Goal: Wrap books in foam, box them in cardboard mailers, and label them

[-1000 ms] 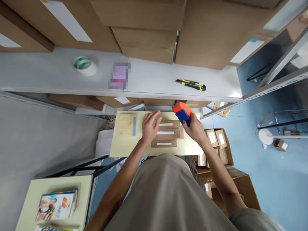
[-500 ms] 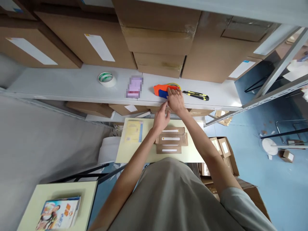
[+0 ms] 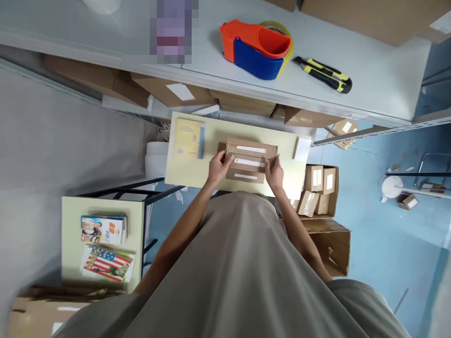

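Observation:
Several small brown cardboard boxes with white labels lie together on a pale yellow table (image 3: 296, 173). My left hand (image 3: 217, 168) grips the left end of the cardboard box (image 3: 252, 146) farthest from me, thumb on the near side. At its right end my right hand (image 3: 275, 172) has its fingers closed on the same box. This box looks slightly tilted and partly covers another one behind its left end. Nearer to me are a middle box (image 3: 248, 162) and a front box (image 3: 243, 175), between my forearms.
On the shelf (image 3: 380, 75) above are an orange and blue tape dispenser (image 3: 255, 49) and a yellow-black box cutter (image 3: 324, 75). A yellow sheet (image 3: 188, 139) lies at the table's left. Magazines (image 3: 104, 230) rest on a side table; open cartons (image 3: 326, 244) stand right.
Both hands have come down from the tape dispenser, which now stands released on the shelf, and have taken hold of a cardboard box on the table. My view has tilted downward.

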### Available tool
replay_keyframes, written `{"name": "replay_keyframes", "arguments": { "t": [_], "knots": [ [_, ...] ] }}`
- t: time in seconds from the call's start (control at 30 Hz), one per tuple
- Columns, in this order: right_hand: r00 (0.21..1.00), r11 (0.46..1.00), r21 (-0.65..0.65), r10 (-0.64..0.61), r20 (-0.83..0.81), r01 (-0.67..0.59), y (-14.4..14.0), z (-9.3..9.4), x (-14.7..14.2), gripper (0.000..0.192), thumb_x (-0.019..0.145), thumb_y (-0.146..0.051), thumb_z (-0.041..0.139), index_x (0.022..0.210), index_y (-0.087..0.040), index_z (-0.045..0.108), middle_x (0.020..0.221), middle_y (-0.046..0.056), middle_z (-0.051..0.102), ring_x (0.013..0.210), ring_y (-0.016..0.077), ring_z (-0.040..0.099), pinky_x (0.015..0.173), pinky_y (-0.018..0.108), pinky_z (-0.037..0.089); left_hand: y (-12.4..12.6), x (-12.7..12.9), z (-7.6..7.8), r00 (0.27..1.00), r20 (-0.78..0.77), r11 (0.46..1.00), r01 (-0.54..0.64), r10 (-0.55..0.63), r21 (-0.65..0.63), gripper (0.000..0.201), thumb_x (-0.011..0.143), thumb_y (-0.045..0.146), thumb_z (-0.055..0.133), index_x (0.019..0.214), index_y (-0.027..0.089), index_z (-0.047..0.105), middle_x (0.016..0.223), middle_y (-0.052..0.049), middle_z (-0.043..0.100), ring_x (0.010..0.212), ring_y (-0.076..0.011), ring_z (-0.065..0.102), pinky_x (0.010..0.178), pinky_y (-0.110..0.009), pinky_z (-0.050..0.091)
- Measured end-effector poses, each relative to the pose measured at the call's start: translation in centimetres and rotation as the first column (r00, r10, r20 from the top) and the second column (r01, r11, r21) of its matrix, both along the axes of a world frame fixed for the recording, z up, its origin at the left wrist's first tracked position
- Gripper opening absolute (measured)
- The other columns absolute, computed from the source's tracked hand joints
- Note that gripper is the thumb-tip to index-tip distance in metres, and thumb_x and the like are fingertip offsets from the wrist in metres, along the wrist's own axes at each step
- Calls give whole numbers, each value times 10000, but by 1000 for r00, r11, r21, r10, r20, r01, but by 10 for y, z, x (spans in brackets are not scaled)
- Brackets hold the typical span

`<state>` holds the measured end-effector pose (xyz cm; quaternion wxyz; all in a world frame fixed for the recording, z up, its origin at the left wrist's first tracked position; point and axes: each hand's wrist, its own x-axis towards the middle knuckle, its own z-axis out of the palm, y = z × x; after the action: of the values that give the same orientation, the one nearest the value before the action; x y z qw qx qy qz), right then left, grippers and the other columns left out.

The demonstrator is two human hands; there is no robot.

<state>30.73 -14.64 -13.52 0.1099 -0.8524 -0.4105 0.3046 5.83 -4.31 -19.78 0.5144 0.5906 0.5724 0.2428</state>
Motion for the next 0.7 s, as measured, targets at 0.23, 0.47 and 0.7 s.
{"name": "replay_keyframes", "arguments": {
  "t": [0.23,0.47,0.7],
  "knots": [
    [987,993,90,-62,-147,76,-11,-12,9,908,1171,-690,95,1477,-55,668,798,28,663,747,212,556,712,284,469,0,-5,-6,998,44,996,-47,50,-73,451,988,569,723,1188,183,845,1239,-118,876,1195,-318,807,1056,-413,633],
    [971,988,126,-62,-229,92,-12,8,16,707,1169,-653,275,1188,-130,749,891,74,711,841,221,585,783,303,539,16,-8,8,998,53,999,-39,41,-35,418,941,525,798,1199,198,836,1241,-139,871,1292,-361,794,1150,-500,631],
    [973,934,345,-8,-229,88,-29,52,30,507,1108,-552,566,1386,-178,766,1428,186,682,1240,285,731,1081,436,668,14,-33,45,995,100,991,-35,21,132,444,861,334,807,1285,208,767,1234,-112,851,1098,-269,820,1018,-422,689]
  ]
}}
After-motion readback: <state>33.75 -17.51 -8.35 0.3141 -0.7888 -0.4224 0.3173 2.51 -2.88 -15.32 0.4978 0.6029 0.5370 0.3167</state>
